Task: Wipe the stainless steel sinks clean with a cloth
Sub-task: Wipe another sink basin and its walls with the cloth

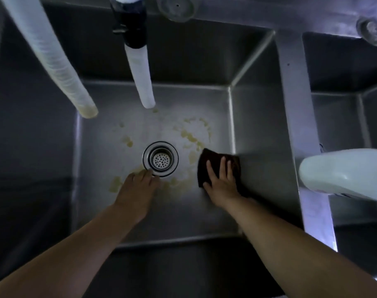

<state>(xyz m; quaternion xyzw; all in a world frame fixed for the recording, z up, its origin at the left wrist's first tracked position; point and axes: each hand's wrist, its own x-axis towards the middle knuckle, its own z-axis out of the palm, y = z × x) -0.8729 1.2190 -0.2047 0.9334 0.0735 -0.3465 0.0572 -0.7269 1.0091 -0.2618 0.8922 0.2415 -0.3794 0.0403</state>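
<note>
Right hand (221,179) presses a dark cloth (217,166) flat on the sink (123,220) floor just right of the drain (160,159); left hand (138,188) rests flat, fingertips touching the drain's near-left rim.

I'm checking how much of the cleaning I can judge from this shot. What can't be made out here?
- Sink floor under the cloth: hidden by it and the right hand.
- Second sink: cut off by the right edge, partly behind the white jug.
- Faucet top: cut off above.

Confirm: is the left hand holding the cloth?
No, the right hand presses the dark cloth; the left hand is bare by the drain.
</note>
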